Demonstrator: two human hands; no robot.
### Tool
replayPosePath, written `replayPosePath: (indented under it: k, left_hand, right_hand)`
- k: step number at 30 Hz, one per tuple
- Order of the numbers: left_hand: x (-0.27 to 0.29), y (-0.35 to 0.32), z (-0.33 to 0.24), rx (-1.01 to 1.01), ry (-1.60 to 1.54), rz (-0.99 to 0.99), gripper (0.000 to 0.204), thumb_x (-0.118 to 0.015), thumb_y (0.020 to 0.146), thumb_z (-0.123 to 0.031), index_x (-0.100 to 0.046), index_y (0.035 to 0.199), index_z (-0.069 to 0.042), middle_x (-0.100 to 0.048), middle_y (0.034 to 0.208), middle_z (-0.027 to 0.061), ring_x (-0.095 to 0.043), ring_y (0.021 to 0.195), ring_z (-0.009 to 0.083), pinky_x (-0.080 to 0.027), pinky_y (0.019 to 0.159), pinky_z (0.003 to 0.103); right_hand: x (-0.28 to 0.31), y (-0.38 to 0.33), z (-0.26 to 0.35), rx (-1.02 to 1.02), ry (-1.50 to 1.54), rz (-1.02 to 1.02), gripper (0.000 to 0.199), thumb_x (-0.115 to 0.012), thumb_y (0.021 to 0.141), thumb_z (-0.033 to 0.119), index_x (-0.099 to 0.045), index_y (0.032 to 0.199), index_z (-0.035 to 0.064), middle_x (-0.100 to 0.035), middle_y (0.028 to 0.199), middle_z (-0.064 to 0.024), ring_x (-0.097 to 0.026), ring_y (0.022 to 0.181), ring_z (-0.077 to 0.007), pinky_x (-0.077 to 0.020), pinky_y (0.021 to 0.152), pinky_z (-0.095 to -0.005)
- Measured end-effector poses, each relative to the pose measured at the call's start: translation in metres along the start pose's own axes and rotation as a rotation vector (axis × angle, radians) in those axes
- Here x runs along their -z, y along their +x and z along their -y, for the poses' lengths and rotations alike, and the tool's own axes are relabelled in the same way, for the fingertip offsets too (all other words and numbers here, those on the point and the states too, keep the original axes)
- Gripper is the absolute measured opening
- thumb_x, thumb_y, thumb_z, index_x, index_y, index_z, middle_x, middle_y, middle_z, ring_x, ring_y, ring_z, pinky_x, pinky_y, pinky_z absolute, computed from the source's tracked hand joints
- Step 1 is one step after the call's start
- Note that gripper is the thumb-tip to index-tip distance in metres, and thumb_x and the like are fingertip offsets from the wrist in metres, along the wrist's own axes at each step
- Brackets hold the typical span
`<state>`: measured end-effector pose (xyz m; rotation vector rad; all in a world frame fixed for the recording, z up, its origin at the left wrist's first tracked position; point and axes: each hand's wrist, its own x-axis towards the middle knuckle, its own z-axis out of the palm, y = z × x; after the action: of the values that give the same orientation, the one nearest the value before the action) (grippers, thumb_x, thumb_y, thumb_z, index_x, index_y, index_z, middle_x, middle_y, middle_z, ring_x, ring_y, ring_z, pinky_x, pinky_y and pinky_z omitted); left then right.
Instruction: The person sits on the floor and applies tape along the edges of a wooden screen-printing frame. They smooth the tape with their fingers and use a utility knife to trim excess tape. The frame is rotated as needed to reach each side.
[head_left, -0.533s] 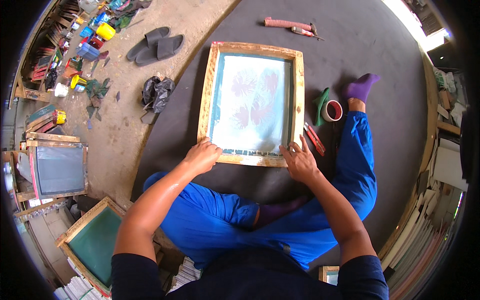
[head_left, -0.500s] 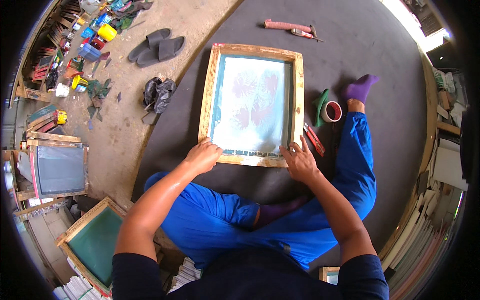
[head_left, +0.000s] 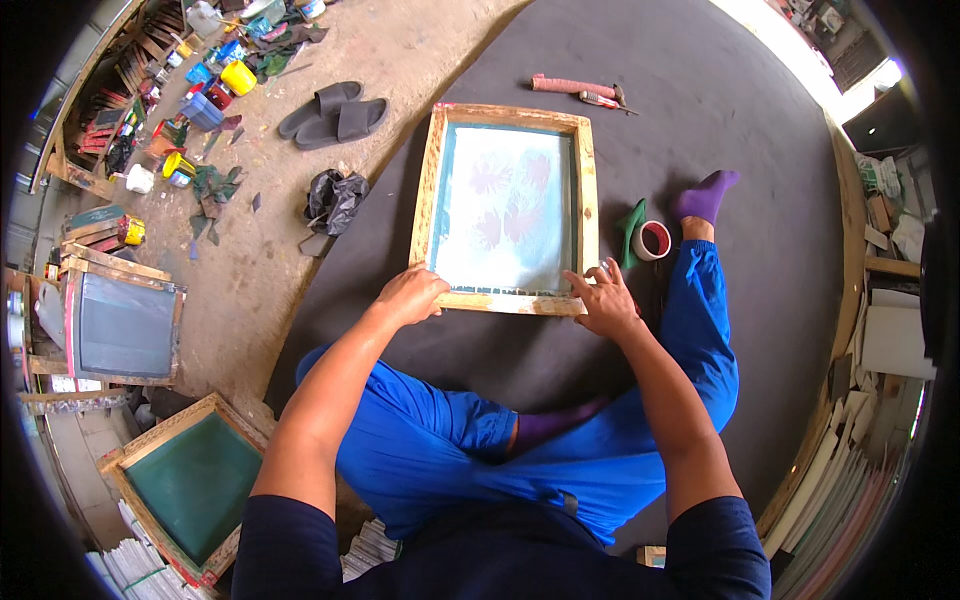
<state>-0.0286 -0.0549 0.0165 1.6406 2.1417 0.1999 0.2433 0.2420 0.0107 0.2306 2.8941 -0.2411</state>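
Screen (head_left: 505,205) has shifted away from you, closer to the red-wrapped tool (head_left: 570,85) beyond it. Your left hand (head_left: 412,297) clasps its near left corner; your right hand (head_left: 607,303) grips the near right one, fingers splayed. Ahead and right of your right-hand grip: green cloth (head_left: 629,232) beside tape (head_left: 637,242). Slippers (head_left: 350,122) sit well ahead-left of your left-hand grip, black bag (head_left: 335,200) nearer.

The dark worktop (head_left: 740,340) carries a wood-framed screen (head_left: 587,195), a tape roll (head_left: 638,243) beside a green scrap (head_left: 629,228) and (farther off) a pink-handled tool (head_left: 565,85).
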Motion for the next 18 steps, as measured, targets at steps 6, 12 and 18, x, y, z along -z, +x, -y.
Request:
replayPosePath:
  k: [6,12,18]
  left_hand:
    - [-0.012,-0.012,0.0,-0.023,-0.012,-0.064,0.043,-0.089,0.073,-0.02,-0.077,0.111,-0.005,-0.076,0.104,0.0112,-0.067,0.108,0.0315,-0.054,0.097,0.043]
    - [-0.013,-0.01,0.006,-0.051,-0.019,-0.082,0.044,-0.089,0.073,-0.021,-0.077,0.113,-0.005,-0.076,0.106,0.0117,-0.067,0.107,0.0322,-0.054,0.096,0.042]
    - [-0.007,-0.006,0.008,-0.026,-0.087,-0.067,0.049,-0.089,0.074,-0.021,-0.075,0.117,-0.003,-0.075,0.11,0.013,-0.067,0.11,0.0328,-0.054,0.098,0.042]
  right_hand:
    - [-0.006,-0.007,0.004,-0.01,-0.03,0.009,0.079,-0.084,0.076,0.035,-0.053,0.145,0.0139,-0.073,0.109,-0.0091,-0.058,0.124,-0.026,-0.0224,0.125,-0.0529]
    - [-0.013,-0.01,0.001,-0.032,-0.017,-0.026,0.074,-0.086,0.075,0.036,-0.056,0.14,0.0168,-0.072,0.108,-0.0103,-0.059,0.122,-0.0277,-0.0257,0.123,-0.053]
    - [-0.018,-0.01,0.003,-0.088,0.058,-0.112,0.07,-0.086,0.076,0.035,-0.059,0.138,0.0204,-0.073,0.11,-0.0083,-0.06,0.12,-0.0278,-0.0297,0.121,-0.0524]
